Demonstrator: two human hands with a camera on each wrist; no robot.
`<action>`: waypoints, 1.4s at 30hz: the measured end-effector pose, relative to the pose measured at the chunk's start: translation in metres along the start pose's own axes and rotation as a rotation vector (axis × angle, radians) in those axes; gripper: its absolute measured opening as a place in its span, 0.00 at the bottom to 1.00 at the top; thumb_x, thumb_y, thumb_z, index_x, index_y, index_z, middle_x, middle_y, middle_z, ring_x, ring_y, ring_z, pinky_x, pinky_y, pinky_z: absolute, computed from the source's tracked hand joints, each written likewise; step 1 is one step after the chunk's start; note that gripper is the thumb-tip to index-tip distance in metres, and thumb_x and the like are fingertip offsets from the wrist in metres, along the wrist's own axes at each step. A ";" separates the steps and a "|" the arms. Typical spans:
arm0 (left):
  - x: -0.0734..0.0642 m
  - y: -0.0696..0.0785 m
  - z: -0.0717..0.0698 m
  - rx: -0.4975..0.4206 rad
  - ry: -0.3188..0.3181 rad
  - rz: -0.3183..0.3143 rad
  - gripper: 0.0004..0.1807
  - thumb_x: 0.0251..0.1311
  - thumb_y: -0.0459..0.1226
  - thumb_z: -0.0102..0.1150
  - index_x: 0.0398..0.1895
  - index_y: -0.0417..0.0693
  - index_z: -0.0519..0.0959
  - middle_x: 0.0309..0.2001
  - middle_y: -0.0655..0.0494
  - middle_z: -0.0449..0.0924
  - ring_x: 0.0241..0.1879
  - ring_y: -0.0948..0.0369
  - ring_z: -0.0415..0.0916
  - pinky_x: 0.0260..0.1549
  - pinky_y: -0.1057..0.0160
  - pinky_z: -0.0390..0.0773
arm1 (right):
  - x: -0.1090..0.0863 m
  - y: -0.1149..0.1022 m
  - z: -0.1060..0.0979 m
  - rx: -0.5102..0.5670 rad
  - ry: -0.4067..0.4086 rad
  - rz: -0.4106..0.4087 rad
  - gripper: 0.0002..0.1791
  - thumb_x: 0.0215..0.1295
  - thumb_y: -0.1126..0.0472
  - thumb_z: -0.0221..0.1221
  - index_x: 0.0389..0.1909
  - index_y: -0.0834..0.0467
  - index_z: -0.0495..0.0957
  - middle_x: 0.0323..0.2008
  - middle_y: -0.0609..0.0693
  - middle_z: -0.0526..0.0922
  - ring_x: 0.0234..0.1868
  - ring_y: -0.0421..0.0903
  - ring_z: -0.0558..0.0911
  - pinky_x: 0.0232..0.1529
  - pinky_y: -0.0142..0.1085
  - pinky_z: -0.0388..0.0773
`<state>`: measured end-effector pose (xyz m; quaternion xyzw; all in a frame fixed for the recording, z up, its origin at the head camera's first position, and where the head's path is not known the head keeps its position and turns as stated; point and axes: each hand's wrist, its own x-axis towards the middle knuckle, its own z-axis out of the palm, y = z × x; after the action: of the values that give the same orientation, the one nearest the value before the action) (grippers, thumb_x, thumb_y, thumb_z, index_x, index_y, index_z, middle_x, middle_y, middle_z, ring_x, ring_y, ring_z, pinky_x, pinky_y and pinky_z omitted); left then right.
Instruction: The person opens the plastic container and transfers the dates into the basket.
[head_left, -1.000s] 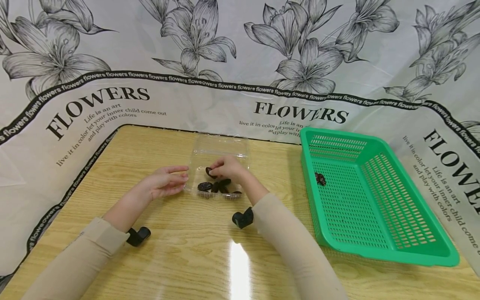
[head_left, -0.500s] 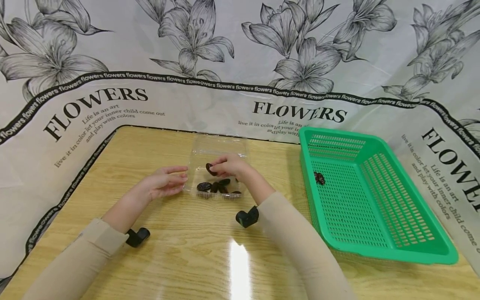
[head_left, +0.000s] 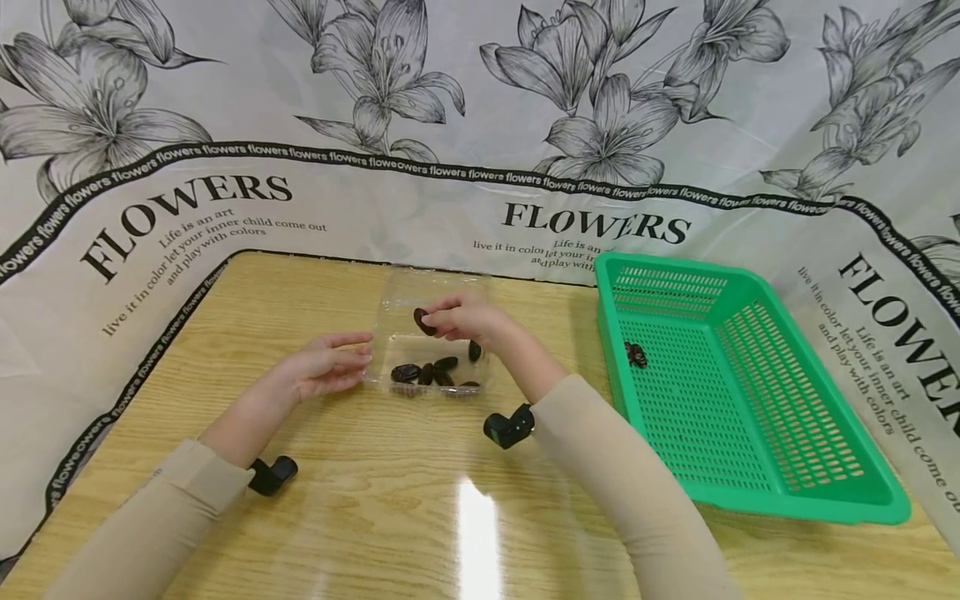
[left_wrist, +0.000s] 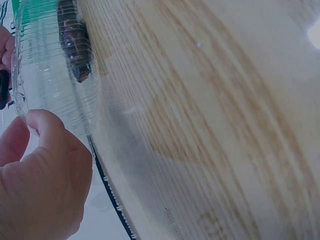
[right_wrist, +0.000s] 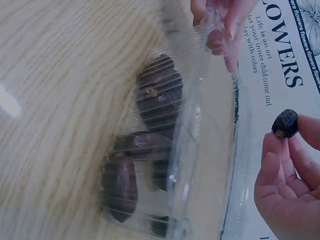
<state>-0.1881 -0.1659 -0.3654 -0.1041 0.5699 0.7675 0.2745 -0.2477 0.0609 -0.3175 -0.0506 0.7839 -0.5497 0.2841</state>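
My right hand [head_left: 472, 321] pinches a dark brown date [head_left: 424, 322] between thumb and fingertips, raised over a clear plastic clamshell box [head_left: 405, 346]. The right wrist view shows this wrinkled date [right_wrist: 285, 123] up close, apart from the box. Several more dates [head_left: 406, 373] lie in the box, whose lid stands open toward the back. At the box's left edge, my left hand [head_left: 330, 367] pinches the thin rim between thumb and index finger, as the left wrist view shows. One date [left_wrist: 75, 42] shows through the ribbed wall there.
A green perforated basket [head_left: 750, 500] stands on the right, with a few dates [head_left: 635, 354] near its left wall. The wooden table [head_left: 360, 500] meets a white flower-printed cloth [head_left: 420, 200] at the back and left. Black wrist cameras [head_left: 510, 427] hang below both forearms.
My right hand has lifted the date up and back from the box floor. Another date has come into view at the box's right side. My left hand stays at the rim.
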 end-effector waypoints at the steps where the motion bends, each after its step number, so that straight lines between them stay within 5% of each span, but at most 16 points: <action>1: 0.000 0.000 0.000 -0.002 0.000 0.000 0.35 0.62 0.24 0.48 0.71 0.36 0.48 0.48 0.50 0.66 0.36 0.65 0.74 0.36 0.72 0.77 | -0.001 -0.001 -0.001 0.007 0.003 -0.007 0.17 0.64 0.67 0.56 0.53 0.68 0.74 0.39 0.57 0.80 0.32 0.45 0.79 0.32 0.30 0.76; 4: -0.001 0.000 -0.001 -0.003 0.007 -0.002 0.34 0.63 0.23 0.47 0.71 0.36 0.48 0.48 0.50 0.66 0.36 0.65 0.74 0.36 0.72 0.77 | -0.004 -0.006 -0.003 0.040 0.012 -0.013 0.17 0.64 0.68 0.56 0.52 0.69 0.74 0.36 0.56 0.81 0.29 0.43 0.78 0.25 0.26 0.74; 14: 0.001 0.001 0.001 0.006 0.004 -0.009 0.35 0.63 0.24 0.47 0.71 0.38 0.48 0.52 0.49 0.63 0.38 0.65 0.73 0.38 0.72 0.76 | -0.015 -0.018 -0.016 0.106 0.011 -0.021 0.17 0.64 0.69 0.56 0.52 0.70 0.73 0.27 0.49 0.79 0.25 0.40 0.78 0.26 0.27 0.75; 32: 0.002 -0.001 -0.002 0.007 0.004 0.000 0.34 0.64 0.24 0.46 0.71 0.37 0.48 0.52 0.49 0.62 0.38 0.65 0.72 0.37 0.72 0.76 | -0.042 -0.019 -0.043 0.132 -0.037 -0.074 0.19 0.66 0.71 0.51 0.57 0.73 0.67 0.29 0.47 0.79 0.27 0.39 0.77 0.32 0.29 0.75; 42: 0.002 -0.002 -0.001 0.016 0.012 0.002 0.34 0.64 0.24 0.47 0.71 0.37 0.49 0.52 0.48 0.62 0.38 0.65 0.73 0.36 0.73 0.77 | -0.055 -0.016 -0.063 0.190 -0.021 -0.072 0.10 0.66 0.71 0.52 0.47 0.68 0.73 0.27 0.48 0.81 0.26 0.40 0.79 0.32 0.28 0.77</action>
<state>-0.1890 -0.1662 -0.3680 -0.1059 0.5777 0.7626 0.2710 -0.2373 0.1285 -0.2677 -0.0577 0.7229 -0.6308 0.2759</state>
